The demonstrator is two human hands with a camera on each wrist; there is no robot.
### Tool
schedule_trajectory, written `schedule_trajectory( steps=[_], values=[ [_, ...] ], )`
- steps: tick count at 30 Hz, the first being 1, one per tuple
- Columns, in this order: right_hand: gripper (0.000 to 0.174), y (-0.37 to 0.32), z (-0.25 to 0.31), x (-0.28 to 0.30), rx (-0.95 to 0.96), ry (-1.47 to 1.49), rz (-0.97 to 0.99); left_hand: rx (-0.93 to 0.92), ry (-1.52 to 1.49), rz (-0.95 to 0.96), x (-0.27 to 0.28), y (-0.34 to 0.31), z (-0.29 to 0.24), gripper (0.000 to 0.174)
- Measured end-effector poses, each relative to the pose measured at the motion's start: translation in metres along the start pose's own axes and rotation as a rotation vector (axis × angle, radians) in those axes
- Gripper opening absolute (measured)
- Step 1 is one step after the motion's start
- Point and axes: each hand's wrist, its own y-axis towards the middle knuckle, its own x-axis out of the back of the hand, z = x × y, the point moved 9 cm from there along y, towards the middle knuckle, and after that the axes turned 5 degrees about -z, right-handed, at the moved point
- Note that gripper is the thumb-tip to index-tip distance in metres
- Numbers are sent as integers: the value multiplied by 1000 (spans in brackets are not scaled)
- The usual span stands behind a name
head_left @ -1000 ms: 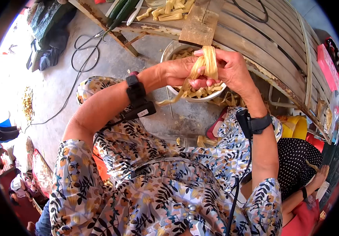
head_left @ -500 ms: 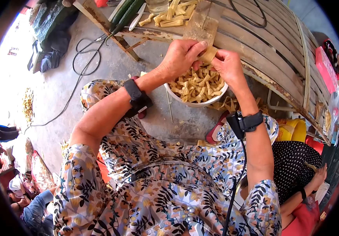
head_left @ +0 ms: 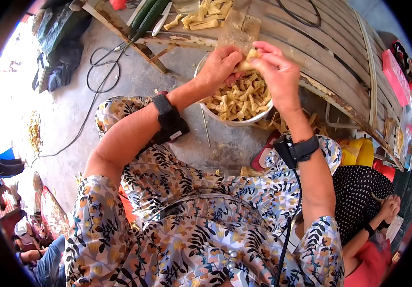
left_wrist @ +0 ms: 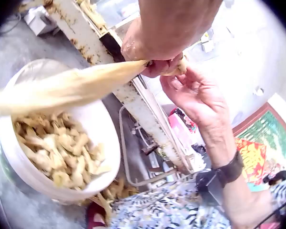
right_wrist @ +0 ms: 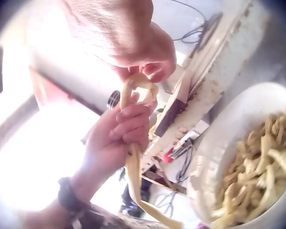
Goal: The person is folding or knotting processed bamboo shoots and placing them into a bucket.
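Note:
Over a white bucket point(head_left: 253, 123) heaped with knotted yellow pieces point(head_left: 239, 103), both hands work a pale yellow flat strip point(left_wrist: 71, 88). My left hand point(head_left: 219, 67) grips it with curled fingers, and one long end hangs free from the fist. Opposite, my right hand point(head_left: 282, 79) pinches the strip between thumb and fingertips. In the right wrist view the strip bends into an open loop point(right_wrist: 125, 95) between the two hands. The strip's middle is partly hidden by the fingers in the head view.
Behind the bucket stands a slatted wooden bench point(head_left: 320, 57) with a rusty frame. On it lie a wooden board point(head_left: 239, 28), more yellow pieces point(head_left: 206, 21), cucumbers point(head_left: 151, 19) and a white-handled tool point(head_left: 162, 19). A cable point(head_left: 91, 71) runs over the floor. Another person's hands point(head_left: 390, 209) are at right.
The strip was wrapped round the right hand's fingers a second ago; it has come off them and is now held between both hands. The right hand has turned, its fingers raised.

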Motion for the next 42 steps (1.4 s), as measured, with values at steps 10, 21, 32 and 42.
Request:
schedule_trajectory(
  steps=[10,21,32,42],
  values=[
    [18,9,-39,44,-467,279,-112,254,-164,328,-14,-15,21,24],
    [20,-6,-37,-1,-450,365,159,267,-197,369,-3,-8,19,22],
    [25,0,-38,13,-441,130,119,339,-227,422,3,-8,29,21],
    [27,0,-41,12,-531,95,155,438,-231,482,0,-12,34,25]
  ],
)
